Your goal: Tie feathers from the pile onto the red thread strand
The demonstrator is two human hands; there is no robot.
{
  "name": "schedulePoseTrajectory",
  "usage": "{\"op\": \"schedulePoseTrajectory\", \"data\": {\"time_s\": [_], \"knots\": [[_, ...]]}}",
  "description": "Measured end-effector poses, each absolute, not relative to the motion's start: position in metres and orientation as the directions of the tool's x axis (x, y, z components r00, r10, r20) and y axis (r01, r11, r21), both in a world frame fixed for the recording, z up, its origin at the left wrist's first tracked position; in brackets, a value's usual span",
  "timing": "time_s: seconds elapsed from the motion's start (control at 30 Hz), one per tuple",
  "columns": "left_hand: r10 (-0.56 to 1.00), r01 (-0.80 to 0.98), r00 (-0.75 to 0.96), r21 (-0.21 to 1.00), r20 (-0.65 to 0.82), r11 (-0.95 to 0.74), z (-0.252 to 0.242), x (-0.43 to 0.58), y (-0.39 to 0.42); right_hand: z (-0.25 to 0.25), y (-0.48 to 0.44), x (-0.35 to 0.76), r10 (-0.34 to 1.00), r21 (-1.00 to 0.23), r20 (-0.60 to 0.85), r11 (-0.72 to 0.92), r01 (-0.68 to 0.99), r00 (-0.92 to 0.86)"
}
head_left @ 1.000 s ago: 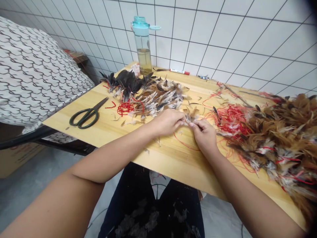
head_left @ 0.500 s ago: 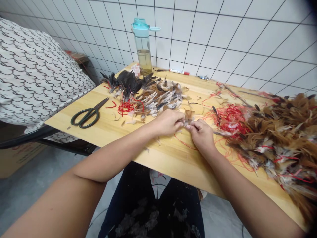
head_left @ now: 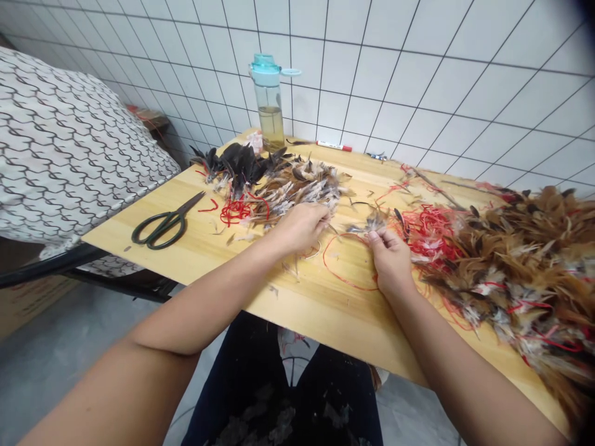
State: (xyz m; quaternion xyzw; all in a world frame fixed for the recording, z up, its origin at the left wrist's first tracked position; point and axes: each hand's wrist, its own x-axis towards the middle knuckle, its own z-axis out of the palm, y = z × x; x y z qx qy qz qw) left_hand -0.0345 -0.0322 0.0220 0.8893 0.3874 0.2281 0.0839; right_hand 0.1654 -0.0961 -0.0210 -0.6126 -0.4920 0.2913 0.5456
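My right hand (head_left: 391,253) pinches a small bunch of brown and grey feathers (head_left: 377,219) between thumb and fingers, just above the board. A thin red string (head_left: 329,272) loops on the wood beside that hand. To the left, my left hand (head_left: 307,224) reaches the near edge of a heap of brown and white feathers (head_left: 297,186). Its fingers are bent together at the heap, and whether a feather is between them is hidden. Black feathers (head_left: 242,164) lie at the heap's far left, with a tangle of red string (head_left: 236,210) in front.
Black-handled scissors (head_left: 162,227) lie at the left of the wooden board (head_left: 297,297). A water bottle (head_left: 269,108) stands by the tiled wall, near a red-capped marker (head_left: 333,146). On the right are red strings (head_left: 430,229) and a large pile of tied feather bunches (head_left: 520,248).
My hands were together at the small feather bunch. They have parted: the left moved left to the feather heap, while the right moved slightly right with the bunch.
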Motion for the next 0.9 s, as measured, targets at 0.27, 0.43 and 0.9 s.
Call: {"op": "schedulePoseTrajectory", "data": {"time_s": [0.27,0.43,0.9], "knots": [[0.701,0.573,0.618,0.406,0.356,-0.712,0.028,-0.031,-0.039,-0.019,-0.098,0.164,0.924,-0.987,0.12,0.074,0.14,0.364],[0.682,0.611,0.619,0.306,0.391,-0.73,0.027,-0.031,-0.042,-0.018,-0.098,0.163,0.925,-0.99,0.103,0.06,0.127,0.367],[0.78,0.422,0.554,0.71,0.29,-0.564,0.015,0.002,-0.048,-0.016,-0.098,0.154,0.939,-0.993,0.111,0.094,0.066,0.324]]}}
